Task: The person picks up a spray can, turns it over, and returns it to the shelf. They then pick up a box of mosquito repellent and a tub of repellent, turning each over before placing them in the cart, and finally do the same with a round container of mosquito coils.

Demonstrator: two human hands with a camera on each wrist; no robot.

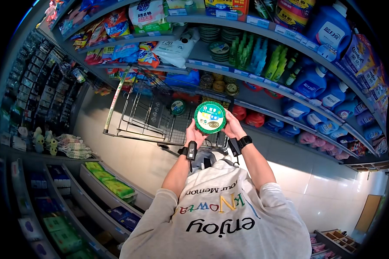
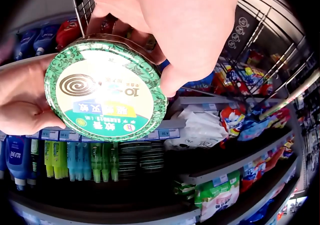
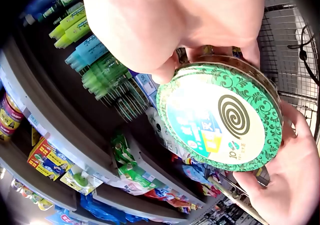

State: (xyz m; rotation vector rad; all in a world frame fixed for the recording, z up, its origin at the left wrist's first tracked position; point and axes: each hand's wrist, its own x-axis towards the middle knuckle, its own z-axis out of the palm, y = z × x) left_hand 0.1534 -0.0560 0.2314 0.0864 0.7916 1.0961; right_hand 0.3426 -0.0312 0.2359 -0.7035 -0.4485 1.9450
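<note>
A round green tin with a spiral on its pale label (image 1: 210, 117) is held up between both hands, its printed face toward the head camera. The left hand (image 1: 196, 133) grips its lower left edge and the right hand (image 1: 234, 126) its right edge. In the left wrist view the left hand (image 2: 170, 24) has its thumb on the rim of the tin (image 2: 106, 92), fingers behind it. The right wrist view has the right hand (image 3: 175, 19) curled round the tin's (image 3: 220, 117) edge, with the left hand (image 3: 292, 170) on the opposite side.
A wire shopping cart (image 1: 136, 110) stands in front of the person, with another round green tin (image 1: 177, 107) in it. Beyond are shelves (image 1: 242, 73) of blue detergent bottles (image 1: 330, 32), spray bottles and stacked tins (image 1: 219, 51). Low bins of green packs (image 1: 116, 186) stand at the left.
</note>
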